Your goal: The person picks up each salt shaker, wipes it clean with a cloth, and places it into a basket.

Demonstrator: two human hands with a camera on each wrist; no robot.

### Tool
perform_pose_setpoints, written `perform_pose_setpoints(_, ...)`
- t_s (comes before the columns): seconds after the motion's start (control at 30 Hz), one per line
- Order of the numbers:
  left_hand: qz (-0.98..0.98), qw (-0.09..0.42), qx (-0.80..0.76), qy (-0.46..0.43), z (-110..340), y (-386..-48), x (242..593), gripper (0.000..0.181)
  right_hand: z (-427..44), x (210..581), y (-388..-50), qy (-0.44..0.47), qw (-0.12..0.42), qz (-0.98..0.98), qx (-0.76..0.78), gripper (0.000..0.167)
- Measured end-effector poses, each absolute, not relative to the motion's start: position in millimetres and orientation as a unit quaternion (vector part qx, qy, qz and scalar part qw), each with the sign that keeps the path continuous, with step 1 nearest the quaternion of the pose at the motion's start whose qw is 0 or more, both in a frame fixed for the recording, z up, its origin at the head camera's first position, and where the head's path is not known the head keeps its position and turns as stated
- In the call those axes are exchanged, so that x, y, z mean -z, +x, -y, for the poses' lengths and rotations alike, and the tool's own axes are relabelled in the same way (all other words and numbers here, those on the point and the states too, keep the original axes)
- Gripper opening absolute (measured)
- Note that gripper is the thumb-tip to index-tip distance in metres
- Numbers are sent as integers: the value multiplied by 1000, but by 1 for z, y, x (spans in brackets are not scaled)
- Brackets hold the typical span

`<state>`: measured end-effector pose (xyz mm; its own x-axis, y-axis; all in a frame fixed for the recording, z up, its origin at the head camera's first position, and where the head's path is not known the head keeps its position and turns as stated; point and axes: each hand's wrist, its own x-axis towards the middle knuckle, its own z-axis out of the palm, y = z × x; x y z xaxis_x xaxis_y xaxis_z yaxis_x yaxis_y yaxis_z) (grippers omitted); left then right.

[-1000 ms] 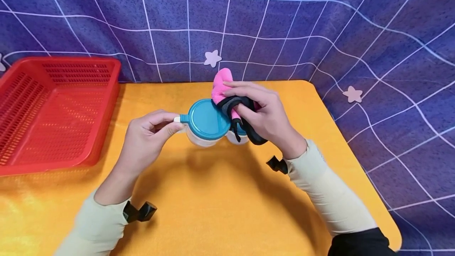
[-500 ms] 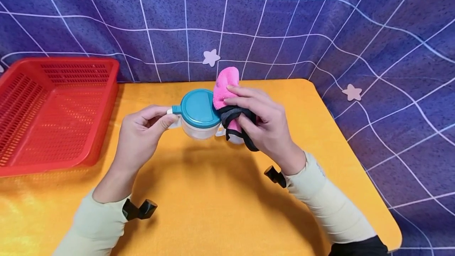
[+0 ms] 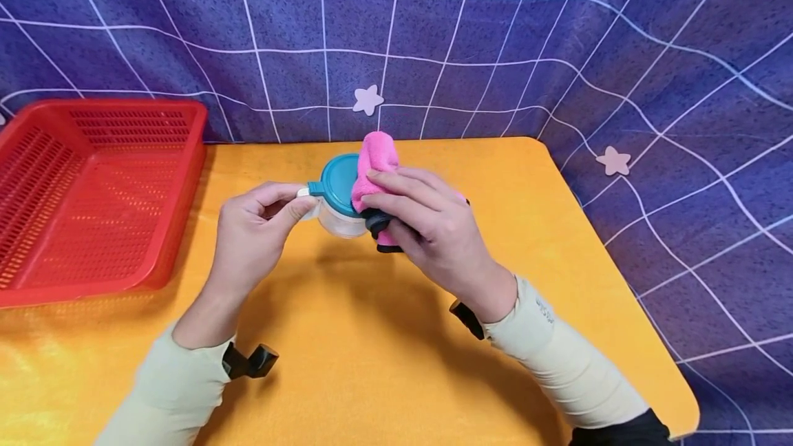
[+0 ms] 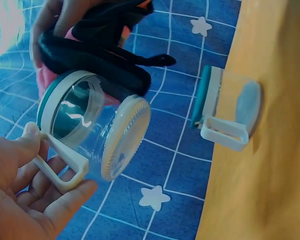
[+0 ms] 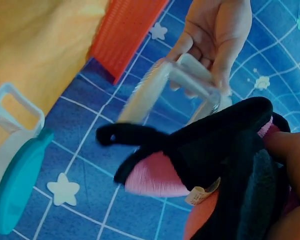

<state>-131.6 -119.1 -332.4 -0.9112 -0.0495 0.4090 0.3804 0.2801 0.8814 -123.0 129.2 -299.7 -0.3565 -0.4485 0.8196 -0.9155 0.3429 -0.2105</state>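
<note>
Thumb and fingers of my left hand pinch the white handle of a clear jar, held above the table. The jar has a round teal lid and lies tilted in the left wrist view. A bunched pink and black cloth is in my right hand, pressed against the right part of the lid and the jar's side. The cloth hides that part. A second teal-lidded jar with a white handle stands on the table; in the head view it is hidden behind my right hand.
A red plastic basket stands at the left of the orange-yellow table. Behind and to the right hangs a blue curtain with white grid lines and stars. Each wrist wears a black camera mount.
My right hand and cloth have moved left, further over the lid. The held jar has shifted slightly left and away from me. The second jar has become hidden in the head view.
</note>
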Motion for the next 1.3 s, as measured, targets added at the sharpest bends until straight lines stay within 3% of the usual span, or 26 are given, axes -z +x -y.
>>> perform_pose_setpoints(0.2,787,194,573,-126,114,-133,339,12,-121,300,-121,470,320,773,-282,34)
perform_pose_setpoints(0.43,791,175,571,-131,109,-129,341,14,-114,297,-125,466,312,788,-253,39)
perform_pose_setpoints(1.0,801,164,558,-141,109,-127,347,16,-119,298,-158,443,303,801,-267,30)
perform_pose_setpoints(1.3,798,146,569,-134,117,-127,346,16,-122,295,-155,444,305,797,-273,31)
